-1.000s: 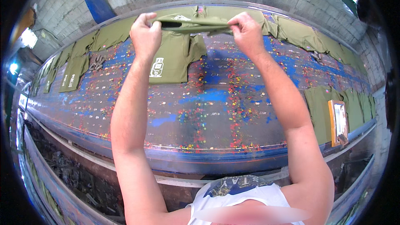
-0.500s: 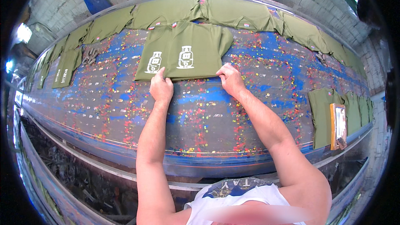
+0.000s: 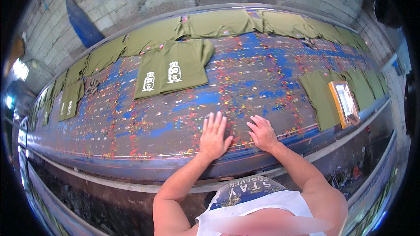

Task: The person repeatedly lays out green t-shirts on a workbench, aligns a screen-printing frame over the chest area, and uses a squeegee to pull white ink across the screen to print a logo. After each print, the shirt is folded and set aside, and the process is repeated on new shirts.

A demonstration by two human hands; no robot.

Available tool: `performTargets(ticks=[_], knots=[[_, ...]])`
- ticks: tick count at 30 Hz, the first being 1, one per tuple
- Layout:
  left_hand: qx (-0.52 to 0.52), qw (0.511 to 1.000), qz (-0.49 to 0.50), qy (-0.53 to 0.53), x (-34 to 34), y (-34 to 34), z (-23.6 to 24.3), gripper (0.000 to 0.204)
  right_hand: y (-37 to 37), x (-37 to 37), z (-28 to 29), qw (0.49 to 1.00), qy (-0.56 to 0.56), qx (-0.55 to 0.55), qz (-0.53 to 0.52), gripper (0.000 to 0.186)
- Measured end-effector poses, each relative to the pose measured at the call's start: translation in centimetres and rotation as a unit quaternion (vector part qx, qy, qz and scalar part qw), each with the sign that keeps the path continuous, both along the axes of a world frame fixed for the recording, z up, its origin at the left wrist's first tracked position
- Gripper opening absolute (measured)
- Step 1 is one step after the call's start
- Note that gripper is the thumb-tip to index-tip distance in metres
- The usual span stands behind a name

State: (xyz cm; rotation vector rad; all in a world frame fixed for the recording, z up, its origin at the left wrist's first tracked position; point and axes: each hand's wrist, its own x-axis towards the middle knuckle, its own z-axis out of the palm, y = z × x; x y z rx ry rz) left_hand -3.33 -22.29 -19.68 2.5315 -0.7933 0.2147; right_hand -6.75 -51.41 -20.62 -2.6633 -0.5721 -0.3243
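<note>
Fingers spread, my left hand (image 3: 214,137) is over the near part of the paint-spotted table (image 3: 183,122), with nothing in it. My right hand (image 3: 262,133) is just to its right, fingers parted and also holding nothing. Whether either palm touches the table I cannot tell. Beyond them, left of centre, two olive green T-shirts (image 3: 190,57) lie overlapping, each with a white gas-cylinder print. Both hands are apart from the shirts.
More green shirts (image 3: 223,24) line the table's far edge. At the right, a wood-framed printing screen (image 3: 342,105) lies on a green shirt (image 3: 313,100). Printed shirts (image 3: 70,100) and a small pile of grey-brown pieces (image 3: 92,86) are at the left. A rail (image 3: 135,188) runs along the near side.
Both hands have let go of the near edge of the printed shirts and drawn back toward me. The view has shifted right, and the shirts stay laid out on the table.
</note>
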Motion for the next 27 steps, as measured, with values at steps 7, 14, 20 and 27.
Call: performTargets(ticks=[7,14,20,27], knots=[[0.101,0.988,-0.076,0.087,-5.1,-8.0,0.9,0.09,-5.5,-7.2,2.9,0.997,-0.015,0.037,-0.07,0.052],[-0.002,1.0,-0.019,-0.014,-6.1,-14.8,4.7,0.087,-11.8,-11.8,2.7,0.996,0.023,0.029,-0.084,0.051],[-0.018,0.996,0.007,-0.089,-7.6,-21.3,2.8,0.086,-18.6,-13.6,2.5,0.989,0.114,-0.019,-0.095,0.031],[0.188,0.977,0.082,0.065,-7.4,-24.6,-1.9,0.088,-27.7,-18.0,3.6,0.99,-0.004,0.142,-0.018,0.029]])
